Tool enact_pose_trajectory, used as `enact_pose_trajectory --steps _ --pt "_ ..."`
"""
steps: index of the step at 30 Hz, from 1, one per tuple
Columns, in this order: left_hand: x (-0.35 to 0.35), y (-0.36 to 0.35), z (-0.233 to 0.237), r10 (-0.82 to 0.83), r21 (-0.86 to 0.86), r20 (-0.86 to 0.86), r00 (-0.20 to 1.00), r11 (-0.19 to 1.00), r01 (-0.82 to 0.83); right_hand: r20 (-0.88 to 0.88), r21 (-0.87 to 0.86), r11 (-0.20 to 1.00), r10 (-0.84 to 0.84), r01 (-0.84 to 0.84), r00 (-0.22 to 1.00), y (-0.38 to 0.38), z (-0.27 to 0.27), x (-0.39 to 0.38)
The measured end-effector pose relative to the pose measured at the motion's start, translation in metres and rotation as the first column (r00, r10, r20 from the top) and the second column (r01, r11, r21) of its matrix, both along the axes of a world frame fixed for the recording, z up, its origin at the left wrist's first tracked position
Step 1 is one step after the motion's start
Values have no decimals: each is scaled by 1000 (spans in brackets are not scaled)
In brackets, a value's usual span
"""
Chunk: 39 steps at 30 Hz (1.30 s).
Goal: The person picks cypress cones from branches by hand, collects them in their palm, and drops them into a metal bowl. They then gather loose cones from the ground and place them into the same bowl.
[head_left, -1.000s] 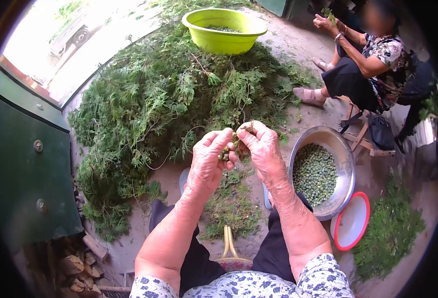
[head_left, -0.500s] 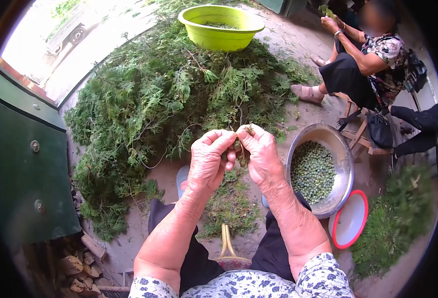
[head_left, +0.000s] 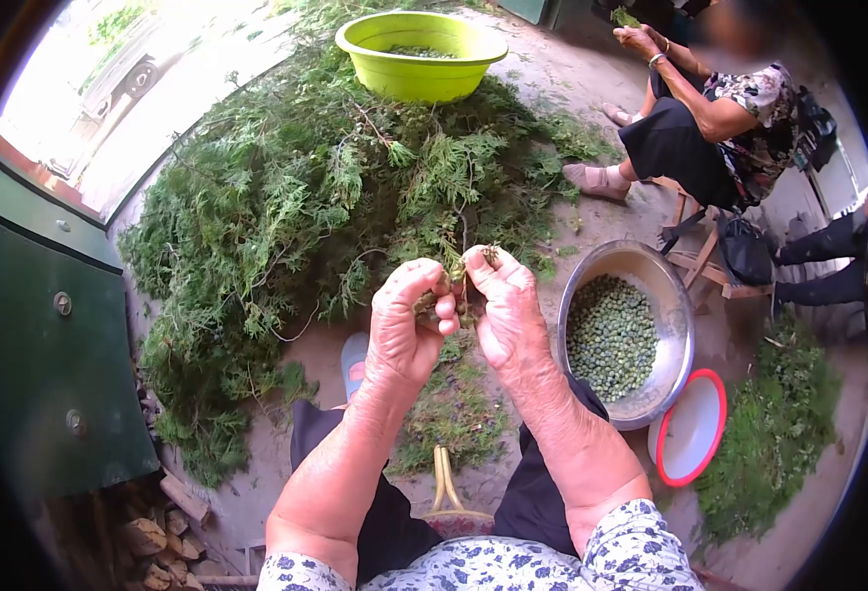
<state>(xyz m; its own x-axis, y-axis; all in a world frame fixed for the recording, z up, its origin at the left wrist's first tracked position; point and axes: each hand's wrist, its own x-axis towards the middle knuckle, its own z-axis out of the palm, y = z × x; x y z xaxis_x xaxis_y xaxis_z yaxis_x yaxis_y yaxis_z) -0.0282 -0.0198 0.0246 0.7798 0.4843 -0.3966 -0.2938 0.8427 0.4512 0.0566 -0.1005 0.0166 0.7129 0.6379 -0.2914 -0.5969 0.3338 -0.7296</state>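
Both hands are raised close together in front of the pile of green branches [head_left: 286, 207]. My left hand [head_left: 406, 320] is closed, with small green cones partly visible inside its curled fingers. Beside it, my right hand [head_left: 506, 305] pinches a small sprig [head_left: 489, 256] between thumb and fingers. A thin bit of greenery shows between the two hands. To the right of my right hand, a metal basin [head_left: 678, 340] holds many small round green cones [head_left: 611, 340].
A yellow-green tub [head_left: 419, 77] stands on the pile. A red-rimmed white bowl [head_left: 692, 428] leans by the basin. Another person [head_left: 690, 128] sits at the upper right, holding greenery. Loose greenery [head_left: 773, 433] lies at the right, firewood [head_left: 153, 542] at the lower left.
My hands have moved slightly apart at the fingertips, and more green shows in my left hand. The surroundings have shifted a little left in view.
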Motion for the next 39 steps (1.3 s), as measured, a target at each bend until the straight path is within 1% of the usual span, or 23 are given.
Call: enact_pose_trajectory --steps 2,4,5,8,10,11,12,14,16,17,18,19,22,23,25,26,28,30,32,34,36,37,39 --pt "0 -1 1 -24 -25 27 999 999 25 2 10 1000 3 -3 1000 -1 1 2" --pt "1 -3 6 -14 -46 25 1000 999 15 47 -26 997 -67 68 997 0 5 1" --pt "2 -3 8 -14 -46 26 1000 999 16 48 -27 997 -68 69 997 -1 5 3" --pt "2 -4 9 -36 -1 -17 999 999 36 113 -27 996 -81 84 990 -3 5 5" --pt "3 -6 6 -62 74 -129 990 995 72 149 -63 994 -78 88 986 -4 11 2" --pt "4 -8 6 -54 154 -140 989 985 76 149 -64 994 -79 89 986 -4 11 2" --pt "4 -9 5 -55 153 -141 989 985 76 178 -95 991 -72 90 981 -4 12 2" --pt "5 -12 4 -83 286 -185 979 949 134 205 -126 988 -67 95 976 -5 12 2" --pt "5 -15 6 -69 312 -212 975 941 135 281 -175 977 -67 120 957 -6 12 1" --pt "5 -15 6 -60 361 -225 973 922 140 280 -175 977 -68 121 958 -6 12 1" --pt "5 -16 7 -50 410 -236 970 900 146 351 -210 967 -64 145 934 -6 12 0" --pt "5 -16 7 -52 408 -238 970 901 148 420 -242 955 -57 172 906 -6 12 0" --pt "5 -15 10 -88 390 -255 963 902 186 345 -202 967 -78 155 936 -7 11 -1" --pt "5 -14 10 -122 351 -242 963 914 204 344 -203 967 -78 156 936 -8 12 0" --pt "5 -12 12 -158 310 -228 961 923 226 176 -129 987 -74 98 982 -10 14 2" --pt "5 -11 13 -192 293 -213 958 923 250 174 -130 986 -77 101 982 -12 10 5" --pt "5 -9 12 -227 275 -198 954 921 276 23 -29 997 -73 74 997 -11 4 13" --pt "5 -7 5 -175 153 -64 982 971 183 -10 -24 995 -97 96 995 -12 6 17" --pt "5 -6 2 -174 141 -45 984 974 178 -198 11 993 -117 121 973 -15 7 21" --pt "5 -7 6 -124 87 -50 991 988 128 -197 -9 989 -149 151 969 -14 6 21" --pt "4 -9 4 -115 97 -65 991 988 121 -76 -44 979 -202 199 976 -12 0 21" --pt "4 -9 4 -104 109 -81 991 988 113 -76 -44 979 -201 199 977 -12 2 20" --pt "2 -9 3 -93 123 -96 991 987 105 -20 -53 961 -273 271 962 -12 10 19"
